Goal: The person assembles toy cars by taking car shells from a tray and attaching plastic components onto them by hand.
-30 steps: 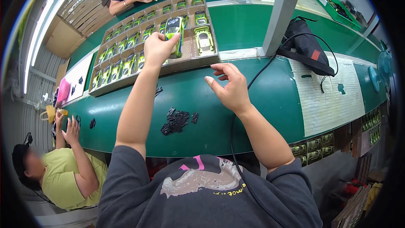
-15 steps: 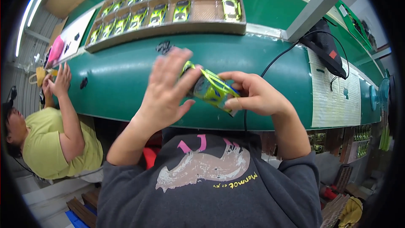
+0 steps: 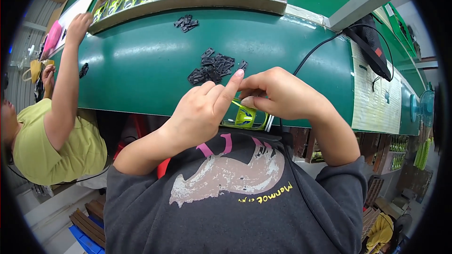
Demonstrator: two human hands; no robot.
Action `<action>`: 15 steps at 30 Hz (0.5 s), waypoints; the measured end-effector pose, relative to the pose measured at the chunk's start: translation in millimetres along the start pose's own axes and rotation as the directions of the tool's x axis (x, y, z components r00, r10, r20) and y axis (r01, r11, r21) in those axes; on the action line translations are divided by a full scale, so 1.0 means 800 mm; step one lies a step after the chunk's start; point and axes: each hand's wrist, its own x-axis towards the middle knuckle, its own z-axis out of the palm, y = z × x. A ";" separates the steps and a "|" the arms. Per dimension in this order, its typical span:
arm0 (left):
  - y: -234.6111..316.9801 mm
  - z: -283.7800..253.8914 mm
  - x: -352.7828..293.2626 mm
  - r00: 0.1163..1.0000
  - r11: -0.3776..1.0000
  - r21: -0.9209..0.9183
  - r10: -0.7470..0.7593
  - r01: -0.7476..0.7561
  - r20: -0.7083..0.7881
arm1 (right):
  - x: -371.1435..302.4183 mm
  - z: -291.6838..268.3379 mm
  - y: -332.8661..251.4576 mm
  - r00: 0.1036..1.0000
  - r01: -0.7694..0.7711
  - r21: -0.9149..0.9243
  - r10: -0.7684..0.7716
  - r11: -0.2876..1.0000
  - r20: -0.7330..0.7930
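A yellow-green toy car lies tilted at the table's near edge, close to my shirt. My right hand pinches its upper end between thumb and fingers. Over the car's left side is my left hand, index finger stretched out and other fingers bent. That fingertip meets a small black plastic part, just right of a heap of similar black parts. The left thumb and the car's left end are hidden beneath the left hand.
At the back, a cardboard tray with dividers holds several yellow-green toy cars. A smaller cluster of black parts lies before it. A black cable crosses the table on the right. To the left, a co-worker's arm reaches over the table.
The car and my right hand have come down toward my body. My left hand has lowered, its index finger now extended. The black heap has come into sight; the co-worker's arm has risen.
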 end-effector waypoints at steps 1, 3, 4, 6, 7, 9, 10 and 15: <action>0.001 0.001 -0.003 1.000 0.998 -0.056 0.005 -0.004 0.014 | 0.002 0.002 -0.006 1.000 -0.003 0.003 0.003 1.000 0.007; 0.002 0.003 -0.008 1.000 0.993 -0.119 0.007 -0.003 0.030 | 0.002 0.007 -0.017 0.970 0.223 -0.454 -0.151 0.863 0.190; 0.002 0.002 -0.011 0.999 0.983 -0.184 0.000 0.009 0.052 | -0.001 0.017 -0.014 0.958 0.285 -0.493 -0.259 0.822 0.122; 0.001 0.000 -0.015 0.997 0.967 -0.254 -0.008 0.027 0.078 | -0.004 0.022 -0.020 0.951 0.307 -0.523 -0.275 0.795 0.139; 0.001 -0.001 -0.016 0.995 0.961 -0.274 0.001 0.027 0.102 | -0.005 0.024 -0.022 0.943 0.330 -0.556 -0.297 0.763 0.153; 0.000 0.001 -0.018 0.991 0.954 -0.299 0.009 0.031 0.131 | -0.005 0.029 -0.021 0.933 0.353 -0.566 -0.327 0.745 0.151; -0.003 0.004 -0.018 0.995 0.947 -0.319 0.015 0.019 0.103 | -0.004 0.032 -0.017 0.923 0.365 -0.588 -0.364 0.722 0.125; -0.003 0.007 -0.021 0.996 0.902 -0.432 0.019 0.021 0.087 | -0.001 0.027 -0.015 0.857 0.435 -0.662 -0.506 0.611 0.097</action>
